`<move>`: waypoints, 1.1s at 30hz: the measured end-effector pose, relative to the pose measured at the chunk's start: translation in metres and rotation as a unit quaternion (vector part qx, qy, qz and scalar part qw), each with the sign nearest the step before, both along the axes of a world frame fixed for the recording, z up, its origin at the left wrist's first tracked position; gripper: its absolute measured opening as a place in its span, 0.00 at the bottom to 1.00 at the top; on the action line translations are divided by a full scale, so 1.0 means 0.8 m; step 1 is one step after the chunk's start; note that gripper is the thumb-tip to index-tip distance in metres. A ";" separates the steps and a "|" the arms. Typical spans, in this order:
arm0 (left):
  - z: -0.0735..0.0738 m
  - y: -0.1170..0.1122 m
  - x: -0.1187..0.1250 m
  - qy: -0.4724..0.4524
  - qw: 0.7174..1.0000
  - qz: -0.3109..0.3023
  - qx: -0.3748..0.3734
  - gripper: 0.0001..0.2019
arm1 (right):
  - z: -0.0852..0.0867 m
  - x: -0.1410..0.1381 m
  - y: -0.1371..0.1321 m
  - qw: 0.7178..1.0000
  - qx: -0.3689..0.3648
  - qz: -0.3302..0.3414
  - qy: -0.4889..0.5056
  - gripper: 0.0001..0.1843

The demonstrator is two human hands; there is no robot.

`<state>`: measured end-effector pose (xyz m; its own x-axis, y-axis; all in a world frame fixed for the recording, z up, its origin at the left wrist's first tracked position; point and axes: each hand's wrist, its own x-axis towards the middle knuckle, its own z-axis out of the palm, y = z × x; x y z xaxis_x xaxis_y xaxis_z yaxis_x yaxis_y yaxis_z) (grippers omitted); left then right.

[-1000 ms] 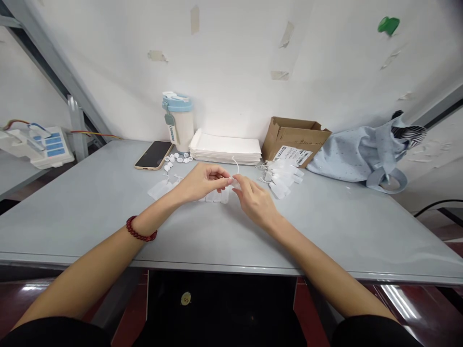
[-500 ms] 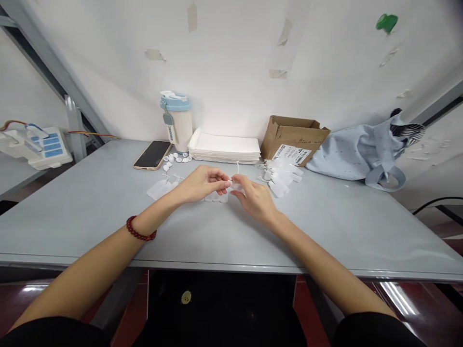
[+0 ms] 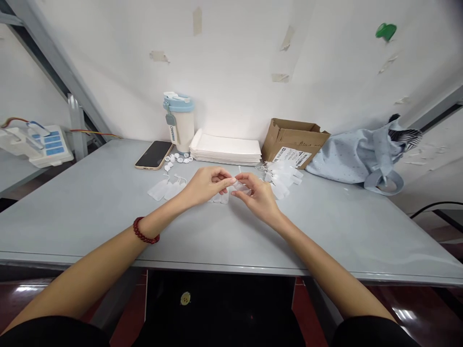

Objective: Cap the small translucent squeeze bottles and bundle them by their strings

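Note:
My left hand (image 3: 210, 185) and my right hand (image 3: 258, 195) meet just above the table, fingertips touching. Between the right thumb and fingers is a small translucent white pouch (image 3: 241, 187), with a short white string standing up behind it. The left thumb and index finger pinch at the pouch's near end; what exactly they grip is too small to make out. More flat white pouches with strings (image 3: 158, 190) lie left of my hands, some partly hidden under the left hand. A heaped pile of them (image 3: 284, 176) lies right of my right hand.
Several small white caps (image 3: 177, 158) lie by a phone (image 3: 154, 155) and a blue-lidded cup (image 3: 180, 123). Behind my hands is a stack of white paper (image 3: 226, 149). A cardboard box (image 3: 294, 142) and light blue cloth bag (image 3: 350, 154) stand right. A white-and-blue device (image 3: 50, 144) sits far left.
Both hands have shifted slightly right, still pinched together at the pouch. The left fingertips have moved up to the right index finger. The view has tilted a little.

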<state>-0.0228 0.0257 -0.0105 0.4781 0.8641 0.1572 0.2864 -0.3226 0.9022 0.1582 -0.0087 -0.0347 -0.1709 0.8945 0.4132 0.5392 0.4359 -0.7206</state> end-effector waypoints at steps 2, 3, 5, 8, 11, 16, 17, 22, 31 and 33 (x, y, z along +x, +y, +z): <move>0.002 -0.001 0.000 0.011 0.999 -0.013 -0.035 0.14 | -0.005 0.000 0.000 0.995 0.062 -0.020 -0.078 0.12; 0.002 -0.001 -0.001 0.015 0.998 -0.028 -0.050 0.14 | -0.008 0.000 0.001 0.990 0.086 -0.027 -0.113 0.12; 0.003 -0.001 -0.003 0.018 0.996 -0.056 -0.061 0.14 | -0.012 0.000 0.001 0.979 0.118 -0.031 -0.161 0.12; 0.003 0.000 -0.006 0.029 0.996 -0.078 -0.035 0.13 | -0.012 0.002 0.000 0.979 0.114 -0.017 -0.170 0.13; 0.000 -0.001 -0.007 0.041 0.996 -0.079 0.017 0.11 | -0.006 0.004 -0.001 0.991 0.058 0.008 -0.120 0.14; -0.003 -0.004 -0.005 0.017 0.995 -0.084 0.057 0.09 | 0.013 0.006 -0.005 0.995 -0.085 0.056 0.003 0.17; -0.001 -0.004 -0.005 0.011 0.995 -0.088 0.050 0.10 | 0.015 0.006 -0.006 0.992 -0.104 0.061 0.026 0.18; 0.008 -0.002 -0.007 0.011 0.997 -0.073 0.022 0.11 | 0.011 0.005 -0.007 0.999 -0.041 0.006 -0.016 0.21; 0.009 0.001 -0.008 0.004 0.993 -0.086 -0.082 0.15 | -0.015 0.006 0.001 0.977 0.161 -0.024 -0.138 0.12; 0.010 0.002 -0.009 -0.016 0.992 -0.092 -0.086 0.15 | -0.015 0.005 0.000 0.977 0.170 -0.028 -0.123 0.10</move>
